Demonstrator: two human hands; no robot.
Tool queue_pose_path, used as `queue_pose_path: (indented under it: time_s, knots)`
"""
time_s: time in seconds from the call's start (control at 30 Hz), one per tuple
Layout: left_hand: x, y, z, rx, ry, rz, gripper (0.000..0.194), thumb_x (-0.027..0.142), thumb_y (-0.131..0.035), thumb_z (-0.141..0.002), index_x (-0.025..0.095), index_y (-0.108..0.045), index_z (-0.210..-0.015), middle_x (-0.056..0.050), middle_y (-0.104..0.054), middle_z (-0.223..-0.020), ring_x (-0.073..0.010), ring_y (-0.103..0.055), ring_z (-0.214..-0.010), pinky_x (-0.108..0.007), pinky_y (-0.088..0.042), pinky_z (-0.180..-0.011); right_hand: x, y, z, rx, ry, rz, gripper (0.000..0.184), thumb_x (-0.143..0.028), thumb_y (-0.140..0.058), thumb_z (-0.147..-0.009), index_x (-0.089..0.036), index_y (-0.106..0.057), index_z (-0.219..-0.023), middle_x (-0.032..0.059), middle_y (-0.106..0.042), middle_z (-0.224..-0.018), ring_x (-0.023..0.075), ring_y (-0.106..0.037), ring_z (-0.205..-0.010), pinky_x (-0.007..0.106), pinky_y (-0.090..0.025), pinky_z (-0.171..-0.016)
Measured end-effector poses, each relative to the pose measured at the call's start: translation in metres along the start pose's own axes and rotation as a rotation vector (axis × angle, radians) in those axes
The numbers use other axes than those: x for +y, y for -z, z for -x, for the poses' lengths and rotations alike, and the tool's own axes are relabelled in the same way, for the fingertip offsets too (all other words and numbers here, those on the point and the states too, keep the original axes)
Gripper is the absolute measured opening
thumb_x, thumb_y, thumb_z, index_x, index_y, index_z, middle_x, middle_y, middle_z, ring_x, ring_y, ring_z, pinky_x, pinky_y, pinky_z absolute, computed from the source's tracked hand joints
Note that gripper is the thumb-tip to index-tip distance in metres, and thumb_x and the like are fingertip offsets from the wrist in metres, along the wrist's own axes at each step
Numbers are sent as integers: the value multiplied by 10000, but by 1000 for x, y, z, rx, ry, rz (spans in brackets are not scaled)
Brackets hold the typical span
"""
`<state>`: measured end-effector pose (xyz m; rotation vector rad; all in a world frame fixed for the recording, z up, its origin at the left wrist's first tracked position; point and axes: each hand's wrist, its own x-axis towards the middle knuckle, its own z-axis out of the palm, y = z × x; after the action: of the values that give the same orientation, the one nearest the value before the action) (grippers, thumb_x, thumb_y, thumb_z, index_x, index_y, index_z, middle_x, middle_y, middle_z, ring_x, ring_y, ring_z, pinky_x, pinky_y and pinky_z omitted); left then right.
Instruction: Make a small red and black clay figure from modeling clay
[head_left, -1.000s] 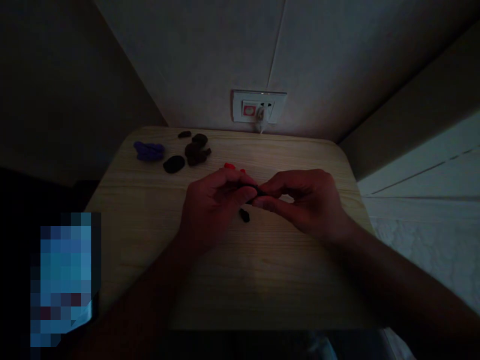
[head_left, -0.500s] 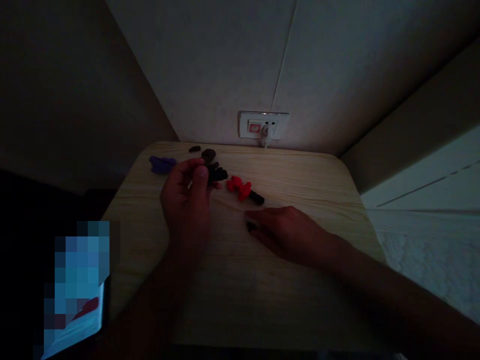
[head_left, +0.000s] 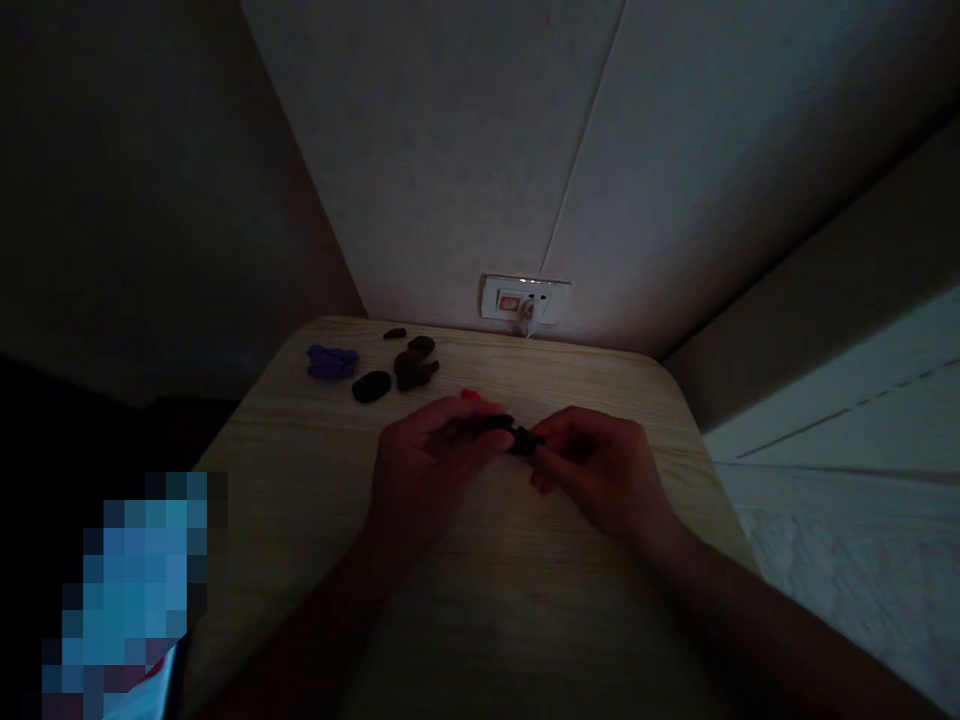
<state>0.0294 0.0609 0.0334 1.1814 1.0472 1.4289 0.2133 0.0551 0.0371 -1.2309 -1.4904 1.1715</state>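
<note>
In the head view, the left hand [head_left: 431,455] holds a knobbly black clay-like piece [head_left: 519,440] between thumb and fingers, above the table's middle; the right hand [head_left: 600,465] appears to pinch its right end in a narrow fingertip grip. If the material is as soft as it looks, too hard a squeeze or an uneven pull could flatten or tear it, and the dim light could hide a poor join. The left hand could also nudge the small bright red lump [head_left: 471,394] just behind it.

The pale wood-grain table [head_left: 615,380] bears a purple folded lump [head_left: 332,362], a flat black oval [head_left: 372,387] and 3 dark brown lumps [head_left: 415,370] at far left. Beyond, a white rectangular socket plate [head_left: 558,300] sits on the grey wall [head_left: 450,150].
</note>
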Motion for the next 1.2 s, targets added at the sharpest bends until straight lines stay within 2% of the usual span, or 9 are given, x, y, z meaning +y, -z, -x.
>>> queue_pose_path:
  time_s: [0.23, 0.4, 0.5, 0.63, 0.73, 0.87, 1.0, 1.1, 1.2]
  knots:
    - [-5, -2, 3, -39, 6, 81, 181, 132, -849, -670, 176, -772, -829, -53, -791, -873, -194, -761, -859, -318, -636, -832, -7, 2, -6, -26, -68, -282, 319, -412, -888, -729, -168, -777, -901, 63, -817, -795, 189, -795, -693, 306, -680, -697]
    - [-5, -1, 4, -109, 11, 103, 181, 171, -855, -674, 176, -764, -831, -61, -782, -842, -208, -757, -828, -351, -638, -819, -6, 4, -2, 8, -4, -138, 249, -373, -891, -738, -187, -811, -883, 71, -816, -779, 218, -796, -708, 314, -681, -676]
    - [-6, 1, 4, -112, -21, 15, 172, 199, -847, -707, 182, -770, -860, -73, -787, -867, -226, -751, -889, -383, -615, -886, -8, 5, 0, -64, 70, -70, 189, -327, -864, -777, -205, -825, -917, 75, -822, -807, 212, -795, -709, 291, -670, -670]
    - [-8, 3, 4, -78, -73, -16, 180, 185, -849, -720, 183, -770, -882, -71, -776, -905, -216, -738, -915, -370, -600, -903, -11, 7, 0, -191, 92, -96, 273, -315, -795, -855, -226, -798, -1112, 91, -832, -937, 225, -809, -806, 310, -674, -720]
    - [-10, 2, 4, -89, -75, 66, 190, 151, -859, -699, 174, -778, -870, -66, -769, -892, -203, -740, -905, -344, -610, -881, -9, 8, -2, -171, 70, -101, 275, -327, -826, -828, -225, -802, -1082, 84, -831, -937, 219, -803, -806, 296, -670, -717]
    - [-9, -2, 3, -77, -5, 175, 220, 106, -892, -633, 178, -796, -816, -38, -765, -830, -168, -739, -843, -285, -620, -825, -5, 6, -4, -128, 67, -123, 175, -284, -841, -815, -210, -812, -972, 45, -808, -767, 172, -765, -687, 257, -645, -673]
    - [-8, -2, 0, -100, 130, 299, 282, 83, -925, -566, 190, -797, -793, -21, -780, -806, -158, -744, -770, -262, -630, -731, -4, 7, -5, -156, 62, -195, 112, -248, -810, -850, -193, -799, -947, 40, -787, -743, 143, -725, -647, 241, -611, -636]
    - [-10, 0, -1, -152, 216, 336, 367, 111, -944, -563, 210, -817, -892, -28, -800, -829, -170, -751, -752, -270, -632, -693, -3, 8, -7, -204, 23, -274, 140, -280, -825, -839, -177, -791, -927, 35, -765, -737, 123, -682, -609, 234, -576, -597]
    - [-13, 1, -1, -204, 264, 310, 315, 145, -944, -595, 212, -830, -881, -44, -816, -864, -188, -766, -789, -285, -636, -726, 1, 9, -11, -268, -36, -381, 210, -355, -821, -844, -158, -771, -897, 27, -739, -712, 111, -648, -576, 237, -554, -580]
